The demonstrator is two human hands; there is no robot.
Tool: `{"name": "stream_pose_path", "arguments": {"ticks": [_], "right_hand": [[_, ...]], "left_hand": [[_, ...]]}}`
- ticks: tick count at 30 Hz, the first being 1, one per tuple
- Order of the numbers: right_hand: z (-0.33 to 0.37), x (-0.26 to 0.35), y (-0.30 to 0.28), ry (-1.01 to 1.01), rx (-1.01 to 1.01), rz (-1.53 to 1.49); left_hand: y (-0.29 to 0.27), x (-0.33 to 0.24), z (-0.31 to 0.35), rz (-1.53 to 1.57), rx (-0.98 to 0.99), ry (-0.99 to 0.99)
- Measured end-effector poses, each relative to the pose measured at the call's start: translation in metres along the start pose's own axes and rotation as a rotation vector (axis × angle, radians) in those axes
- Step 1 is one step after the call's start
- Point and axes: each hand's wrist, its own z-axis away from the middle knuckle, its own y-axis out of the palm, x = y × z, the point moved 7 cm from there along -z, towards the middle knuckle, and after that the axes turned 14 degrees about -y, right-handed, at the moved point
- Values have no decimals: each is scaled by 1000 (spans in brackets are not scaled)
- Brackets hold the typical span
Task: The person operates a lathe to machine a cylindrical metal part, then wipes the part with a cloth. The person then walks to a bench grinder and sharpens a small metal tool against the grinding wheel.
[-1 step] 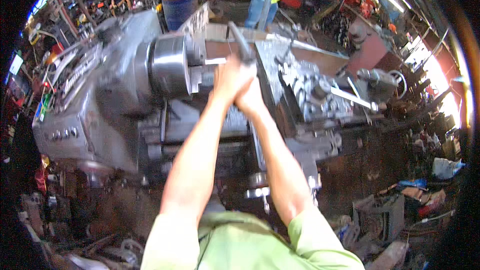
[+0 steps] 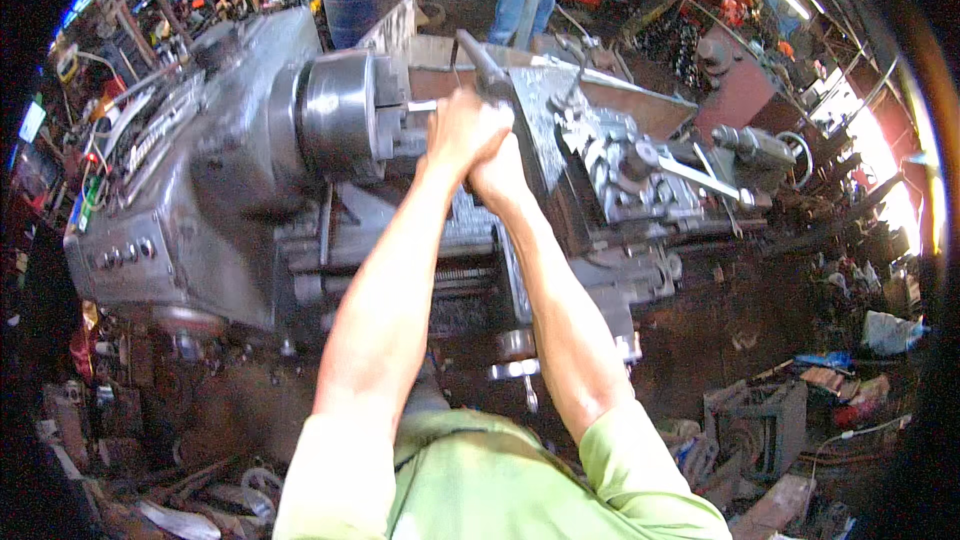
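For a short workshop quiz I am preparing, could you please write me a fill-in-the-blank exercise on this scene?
1. The left grip and right grip are close together, to the ____ of the steel chuck.
2. In the picture, the upper end of the dark round bar leans to the ____.
3. The outer wall of the drum is coloured ____.
4. The wearer's shirt is pale ____.

Missing words: right; left; blue; green.

From the wearer's head, a wide fisheye looks down and forward over the bare left hand and bare right hand, fairly near the grey metal lathe spreading around both.
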Motion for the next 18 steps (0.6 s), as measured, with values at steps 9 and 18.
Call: {"name": "stream_pose_path", "arguments": {"ticks": [9, 18], "right_hand": [[159, 13, 0, 86, -107, -216], [9, -18, 8, 32, -8, -107]], "left_hand": [[27, 60, 169, 143, 51, 97], [11, 7, -1, 70, -27, 119]]}}
